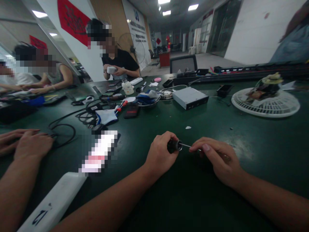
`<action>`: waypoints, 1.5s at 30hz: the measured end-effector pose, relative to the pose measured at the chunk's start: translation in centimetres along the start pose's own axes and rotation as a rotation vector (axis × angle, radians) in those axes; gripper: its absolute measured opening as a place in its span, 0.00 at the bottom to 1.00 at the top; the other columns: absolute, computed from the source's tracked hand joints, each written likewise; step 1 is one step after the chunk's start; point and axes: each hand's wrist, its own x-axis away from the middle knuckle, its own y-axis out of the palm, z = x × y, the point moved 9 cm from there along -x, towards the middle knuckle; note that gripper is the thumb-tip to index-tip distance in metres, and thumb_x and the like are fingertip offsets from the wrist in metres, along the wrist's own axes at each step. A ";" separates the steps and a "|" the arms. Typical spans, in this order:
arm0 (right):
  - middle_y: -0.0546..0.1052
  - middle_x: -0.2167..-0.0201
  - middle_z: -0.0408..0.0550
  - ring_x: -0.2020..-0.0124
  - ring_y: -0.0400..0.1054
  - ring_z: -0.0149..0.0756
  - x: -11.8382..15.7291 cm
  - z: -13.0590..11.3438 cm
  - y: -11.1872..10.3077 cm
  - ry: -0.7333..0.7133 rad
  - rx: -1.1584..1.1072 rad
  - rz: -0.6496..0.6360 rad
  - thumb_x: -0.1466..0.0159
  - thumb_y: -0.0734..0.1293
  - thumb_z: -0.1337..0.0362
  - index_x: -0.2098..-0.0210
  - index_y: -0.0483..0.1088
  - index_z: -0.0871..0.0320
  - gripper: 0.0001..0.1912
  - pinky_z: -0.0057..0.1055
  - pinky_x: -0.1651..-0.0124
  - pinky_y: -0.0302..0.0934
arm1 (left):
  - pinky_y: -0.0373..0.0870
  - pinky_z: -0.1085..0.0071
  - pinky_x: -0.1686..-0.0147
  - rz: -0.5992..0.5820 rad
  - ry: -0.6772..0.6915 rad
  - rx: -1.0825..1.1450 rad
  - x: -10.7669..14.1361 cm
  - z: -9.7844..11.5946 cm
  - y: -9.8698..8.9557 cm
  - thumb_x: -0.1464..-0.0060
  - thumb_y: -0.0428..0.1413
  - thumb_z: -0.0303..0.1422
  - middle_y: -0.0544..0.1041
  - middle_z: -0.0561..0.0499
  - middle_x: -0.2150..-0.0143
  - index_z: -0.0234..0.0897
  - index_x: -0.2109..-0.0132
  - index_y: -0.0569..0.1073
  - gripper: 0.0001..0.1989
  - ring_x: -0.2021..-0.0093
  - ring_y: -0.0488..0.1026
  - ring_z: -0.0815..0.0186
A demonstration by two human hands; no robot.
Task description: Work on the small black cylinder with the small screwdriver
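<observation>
Over a green tabletop [214,125], under lit ceiling panels [193,7], a dark cylinder [174,145] is grasped by the left hand [161,152]; at its right-facing opening, a thin rod [185,145] is pinched by the right hand [220,158].

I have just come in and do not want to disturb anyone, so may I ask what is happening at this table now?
At the dark green table, the person's left hand grips a dark cylindrical part. The right hand holds a thin metal rod, its tip at the part's open end; how far inside it reaches, I cannot tell. Beyond them lies a silver box. Across the table, a co-worker holds a white object.
</observation>
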 end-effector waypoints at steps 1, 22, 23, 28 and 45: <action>0.80 0.65 0.47 0.66 0.71 0.36 0.0 0.1 -0.1 0.010 0.013 0.012 0.26 0.59 0.64 0.60 0.79 0.55 0.16 0.33 0.65 0.64 | 0.70 0.60 0.60 -0.003 0.001 -0.001 0.0 0.0 0.0 0.50 0.62 0.24 0.78 0.51 0.60 0.40 0.58 0.72 0.13 0.60 0.74 0.60; 0.80 0.64 0.47 0.67 0.71 0.36 0.1 0.5 0.1 0.031 0.028 0.017 0.27 0.59 0.63 0.60 0.79 0.55 0.16 0.33 0.67 0.63 | 0.71 0.60 0.60 -0.001 0.003 -0.012 0.0 -0.1 0.1 0.50 0.62 0.23 0.78 0.51 0.60 0.41 0.57 0.72 0.14 0.59 0.74 0.59; 0.80 0.65 0.47 0.68 0.71 0.35 0.1 0.5 0.0 0.040 0.048 0.030 0.27 0.59 0.62 0.61 0.79 0.55 0.16 0.33 0.67 0.63 | 0.71 0.60 0.60 0.001 0.003 -0.012 0.0 -0.1 0.1 0.50 0.62 0.24 0.78 0.51 0.60 0.41 0.57 0.72 0.14 0.59 0.74 0.59; 0.79 0.69 0.46 0.70 0.70 0.35 0.0 0.8 0.0 0.063 0.069 -0.001 0.26 0.59 0.61 0.66 0.79 0.55 0.19 0.34 0.67 0.62 | 0.70 0.60 0.59 0.004 0.027 -0.016 0.0 0.2 -0.1 0.51 0.63 0.23 0.78 0.52 0.61 0.40 0.58 0.72 0.14 0.60 0.74 0.60; 0.80 0.69 0.47 0.71 0.71 0.35 0.0 1.4 0.1 0.123 -0.006 -0.002 0.26 0.58 0.57 0.66 0.79 0.55 0.21 0.33 0.68 0.64 | 0.68 0.61 0.56 -0.055 0.072 -0.010 0.0 0.5 0.5 0.49 0.61 0.22 0.78 0.52 0.58 0.39 0.57 0.73 0.13 0.58 0.73 0.61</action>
